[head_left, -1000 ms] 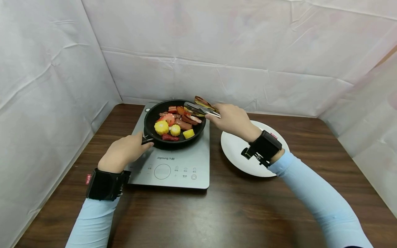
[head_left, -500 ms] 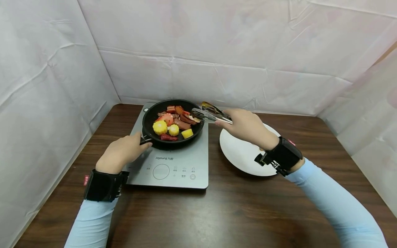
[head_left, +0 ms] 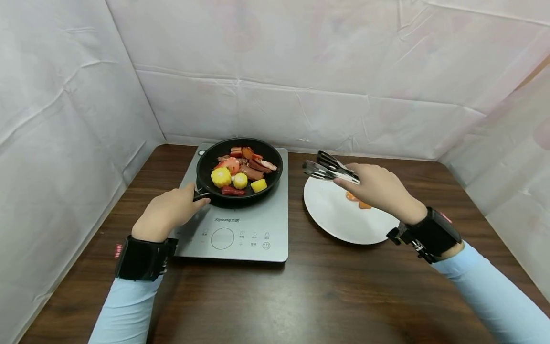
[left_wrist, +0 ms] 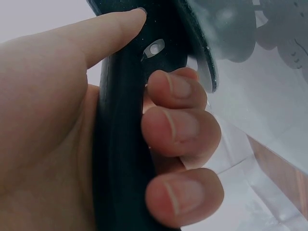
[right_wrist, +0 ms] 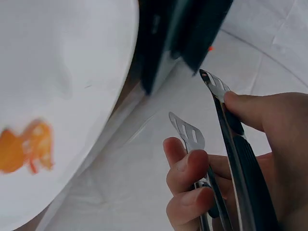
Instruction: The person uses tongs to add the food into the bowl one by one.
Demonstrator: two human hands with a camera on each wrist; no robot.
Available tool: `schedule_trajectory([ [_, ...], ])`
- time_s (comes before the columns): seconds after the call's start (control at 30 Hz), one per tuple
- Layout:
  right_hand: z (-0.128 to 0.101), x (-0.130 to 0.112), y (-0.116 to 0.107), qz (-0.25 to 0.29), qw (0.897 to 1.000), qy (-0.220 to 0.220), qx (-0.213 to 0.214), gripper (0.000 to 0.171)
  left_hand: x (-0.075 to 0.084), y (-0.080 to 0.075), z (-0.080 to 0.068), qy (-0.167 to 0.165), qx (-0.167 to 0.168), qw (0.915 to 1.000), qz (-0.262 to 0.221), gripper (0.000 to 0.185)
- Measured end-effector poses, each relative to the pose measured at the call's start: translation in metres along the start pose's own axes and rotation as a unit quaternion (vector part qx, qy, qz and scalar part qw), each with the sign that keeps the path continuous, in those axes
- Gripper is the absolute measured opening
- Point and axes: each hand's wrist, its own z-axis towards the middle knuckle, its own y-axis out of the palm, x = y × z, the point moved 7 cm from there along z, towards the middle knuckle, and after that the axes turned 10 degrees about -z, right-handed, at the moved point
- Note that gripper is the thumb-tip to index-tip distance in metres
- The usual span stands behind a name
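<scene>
My left hand (head_left: 167, 212) grips the handle of a black frying pan (head_left: 206, 168), its fingers curled round the dark handle (left_wrist: 120, 149) in the left wrist view. Corn pieces (head_left: 221, 177), a tomato slice (head_left: 232, 165), sausage and bacon-like pieces (head_left: 251, 172) lie in the pan. My right hand (head_left: 380, 187) holds metal tongs (head_left: 332, 169) above the far edge of a white plate (head_left: 328, 215). The tong arms are spread apart, with nothing between their tips. Orange food pieces (head_left: 364, 205) lie on the plate, partly hidden by my right hand.
Beneath the pan is a silver induction cooker (head_left: 249, 251) with its controls facing me. Cooker and plate stand side by side on a dark wooden table (head_left: 301, 296). White sheets (head_left: 275, 114) hang behind and on both sides.
My right hand has carried the tongs rightward, from over the pan to over the plate. The orange pieces on the plate have come into view. My left hand keeps hold of the pan handle.
</scene>
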Motion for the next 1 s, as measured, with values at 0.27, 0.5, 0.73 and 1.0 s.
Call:
schedule_trajectory([
  [0.27,-0.026,0.04,0.021,-0.023,0.999,0.032,-0.023,0.065,-0.001,0.001,0.0,-0.004,-0.002,1.0,-0.006,0.065],
  [0.5,-0.041,0.071,0.038,-0.03,0.997,0.053,-0.044,0.073,-0.001,0.002,0.001,-0.007,0.0,1.0,0.002,0.068],
  [0.73,-0.045,0.083,0.05,-0.027,0.997,0.057,-0.054,0.078,-0.002,0.0,0.0,-0.001,0.001,1.0,-0.006,0.065],
  [1.0,-0.041,0.083,0.056,-0.043,0.996,0.061,-0.055,0.065,0.0,0.001,0.001,-0.002,0.001,1.0,0.001,0.067],
])
